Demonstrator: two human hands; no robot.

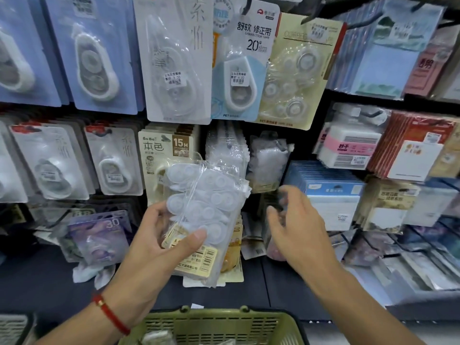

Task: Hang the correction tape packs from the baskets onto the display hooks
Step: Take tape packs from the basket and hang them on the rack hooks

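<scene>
Left display rows: blue-backed blister cards with white correction tape dispensers [94,63] hang along the top; grey-backed cards with smaller white dispensers [112,160] hang in the row below.
Lower left: a purple card marked 30 [102,235] sits tilted, low on the display.
Left hand: the left hand [159,245], a red string bracelet [112,314] on its wrist, grips a stack of clear plastic-wrapped correction tape packs with beige backing cards [201,220]; thumb across the front, fingers [154,215] curled behind the left edge.
Task packs: held up in front of the beige hanging card printed 15M [164,150], in the middle of the display and above the basket.
Basket: an olive-green perforated plastic basket [214,324] sits at the bottom edge, below both hands, with some wrapped packs inside, barely visible.
Centre top: a white and light-blue card printed 20 [244,66] hangs beside a cream card of clear refills [298,70].
Right hand: the right hand [298,220] is just beside the held stack, blurred, fingers loosely curved and released, holding nothing visible.
Right shelves: blue-and-white paper pads [331,190] and pink-banded white blocks [348,148] are stacked there.
</scene>
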